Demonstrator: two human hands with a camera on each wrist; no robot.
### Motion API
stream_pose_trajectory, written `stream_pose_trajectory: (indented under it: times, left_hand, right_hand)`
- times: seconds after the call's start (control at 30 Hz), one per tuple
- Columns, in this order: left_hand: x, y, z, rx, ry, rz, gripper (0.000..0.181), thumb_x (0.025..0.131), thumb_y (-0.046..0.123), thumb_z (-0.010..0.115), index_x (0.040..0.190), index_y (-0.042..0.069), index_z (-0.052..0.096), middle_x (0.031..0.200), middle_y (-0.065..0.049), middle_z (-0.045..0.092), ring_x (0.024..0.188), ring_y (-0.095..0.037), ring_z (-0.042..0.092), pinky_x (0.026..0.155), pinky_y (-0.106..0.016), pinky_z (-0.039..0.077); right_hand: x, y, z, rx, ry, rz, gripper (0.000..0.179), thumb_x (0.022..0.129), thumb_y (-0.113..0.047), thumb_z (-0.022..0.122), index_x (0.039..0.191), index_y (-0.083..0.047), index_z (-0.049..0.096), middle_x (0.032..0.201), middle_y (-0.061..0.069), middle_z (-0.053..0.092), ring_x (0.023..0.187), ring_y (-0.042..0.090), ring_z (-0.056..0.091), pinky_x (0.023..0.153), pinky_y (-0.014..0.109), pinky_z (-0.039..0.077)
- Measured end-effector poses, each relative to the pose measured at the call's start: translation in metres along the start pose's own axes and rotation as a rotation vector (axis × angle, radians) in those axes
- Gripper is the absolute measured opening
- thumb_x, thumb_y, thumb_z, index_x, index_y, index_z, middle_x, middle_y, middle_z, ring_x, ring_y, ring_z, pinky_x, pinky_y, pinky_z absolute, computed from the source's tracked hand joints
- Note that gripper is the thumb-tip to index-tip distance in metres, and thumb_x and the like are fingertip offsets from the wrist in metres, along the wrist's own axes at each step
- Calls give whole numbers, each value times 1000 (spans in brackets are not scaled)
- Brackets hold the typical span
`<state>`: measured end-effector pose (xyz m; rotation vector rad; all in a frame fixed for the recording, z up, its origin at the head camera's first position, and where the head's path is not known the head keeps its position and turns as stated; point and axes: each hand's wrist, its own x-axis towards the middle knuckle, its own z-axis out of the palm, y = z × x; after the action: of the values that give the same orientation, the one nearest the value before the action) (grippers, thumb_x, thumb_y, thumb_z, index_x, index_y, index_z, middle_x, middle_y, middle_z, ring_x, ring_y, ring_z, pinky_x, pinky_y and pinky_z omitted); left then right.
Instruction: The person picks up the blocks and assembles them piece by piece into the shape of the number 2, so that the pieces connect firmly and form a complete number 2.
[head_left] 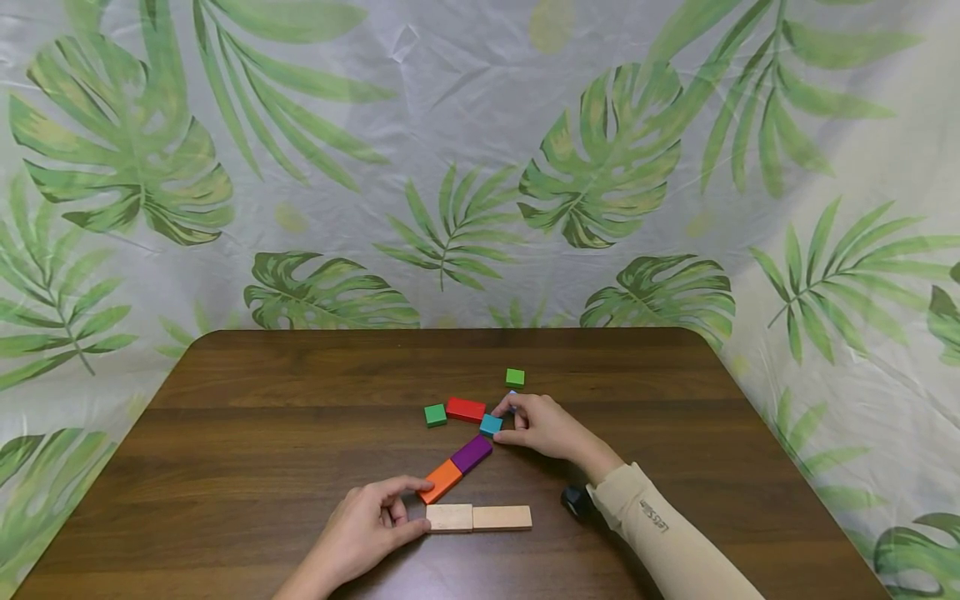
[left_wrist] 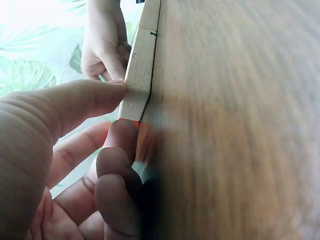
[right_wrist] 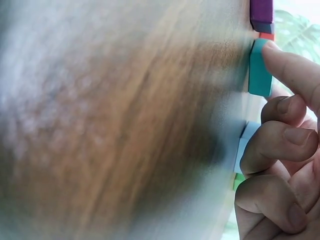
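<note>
My right hand (head_left: pixel 542 427) pinches a small teal block (head_left: pixel 491 425) between thumb and index finger, its other fingers curled. Thumb contact with the teal block shows in the right wrist view. Just past the hand is a light blue block (right_wrist: pixel 245 145), mostly hidden in the head view. My left hand (head_left: pixel 367 521) has its index fingertip on the end of an orange block (head_left: pixel 441 481). Its thumb touches the left end of a plain wooden block (left_wrist: pixel 140 65). A purple block (head_left: pixel 472 454) sits end to end with the orange one.
A red block (head_left: pixel 466 409) lies beside the teal one, with a dark green block (head_left: pixel 435 415) to its left. Farther back is a bright green block (head_left: pixel 515 377). Another plain wooden block (head_left: pixel 502 517) continues the front row. A black object (head_left: pixel 574 500) shows beside the right sleeve.
</note>
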<state>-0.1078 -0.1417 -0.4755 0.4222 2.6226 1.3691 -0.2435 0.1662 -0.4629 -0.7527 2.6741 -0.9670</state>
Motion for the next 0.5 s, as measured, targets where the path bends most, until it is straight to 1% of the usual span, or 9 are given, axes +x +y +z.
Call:
stream_pose_trajectory:
  times: [0.5]
  left_hand:
    - [0,1,0,-2,5,-2,39,87,32,91,123,28,77,70,13,64,53,1,51,51,-21,39]
  right_hand:
    - [-2,0,0,-1,-15,17,27,96,-28,83,120,-17,74,66,-6,50,60,5,44,61,22,38]
